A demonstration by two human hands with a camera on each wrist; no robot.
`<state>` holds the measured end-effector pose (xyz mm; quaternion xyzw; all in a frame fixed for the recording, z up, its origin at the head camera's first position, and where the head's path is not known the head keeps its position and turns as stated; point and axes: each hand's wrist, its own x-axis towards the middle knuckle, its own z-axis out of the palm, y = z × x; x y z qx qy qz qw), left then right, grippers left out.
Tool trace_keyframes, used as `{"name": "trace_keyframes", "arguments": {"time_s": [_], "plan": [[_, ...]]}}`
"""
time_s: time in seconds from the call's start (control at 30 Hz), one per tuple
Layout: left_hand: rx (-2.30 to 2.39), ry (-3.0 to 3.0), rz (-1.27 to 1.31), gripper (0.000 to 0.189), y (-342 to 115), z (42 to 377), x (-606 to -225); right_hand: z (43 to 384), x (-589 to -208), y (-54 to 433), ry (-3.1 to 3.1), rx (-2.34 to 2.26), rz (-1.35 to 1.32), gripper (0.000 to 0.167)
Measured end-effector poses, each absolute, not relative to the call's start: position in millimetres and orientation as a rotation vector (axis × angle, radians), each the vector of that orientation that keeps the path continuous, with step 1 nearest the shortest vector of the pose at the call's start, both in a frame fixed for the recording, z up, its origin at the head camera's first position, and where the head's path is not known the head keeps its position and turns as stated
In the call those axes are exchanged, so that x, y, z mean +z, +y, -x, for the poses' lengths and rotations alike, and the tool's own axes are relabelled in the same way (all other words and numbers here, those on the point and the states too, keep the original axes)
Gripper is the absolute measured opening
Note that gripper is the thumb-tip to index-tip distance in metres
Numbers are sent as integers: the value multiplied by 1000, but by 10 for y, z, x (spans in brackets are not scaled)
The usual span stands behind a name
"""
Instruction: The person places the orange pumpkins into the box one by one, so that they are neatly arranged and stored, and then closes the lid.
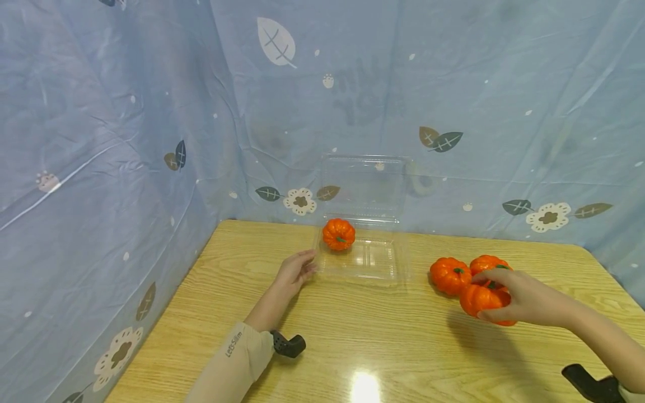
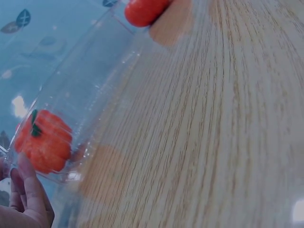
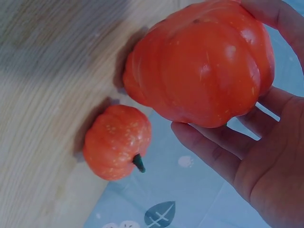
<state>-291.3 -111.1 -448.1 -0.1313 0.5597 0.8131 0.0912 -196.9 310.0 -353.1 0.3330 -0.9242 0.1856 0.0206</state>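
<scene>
My right hand [image 1: 536,296] grips a small orange toy pumpkin [image 1: 478,299], fingers and thumb on opposite sides. In the right wrist view the held pumpkin [image 3: 204,66] seems raised off the table, partly covering another one. Two more orange pumpkins, one on the left [image 1: 447,275] and one behind [image 1: 487,262], sit close by on the table. At the middle back, a clear plastic clamshell box [image 1: 373,274] stands with its lid up. One pumpkin [image 1: 339,235] with a green stem lies in its left part. My left hand [image 1: 296,271] pinches the box's left edge; its thumb is mostly hidden.
The pale wooden table [image 1: 353,336] ends at a blue curtain [image 1: 353,112] with leaf and flower prints, behind and on the left. The box's raised lid [image 1: 363,184] stands in front of the curtain. Light glares on the front of the table.
</scene>
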Motion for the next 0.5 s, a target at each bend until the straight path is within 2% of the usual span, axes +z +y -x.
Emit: {"name": "trace_keyframes", "arguments": {"time_s": [0.27,0.5], "plan": [[2414,1667,394,36,-1113,2918,-4487,1998,-3416,2865,-2905,542,-979,48],[2423,1669,374,37,-1105,2927,-4510,2091,-3308,2614,-2920,578,-1048,48]]}}
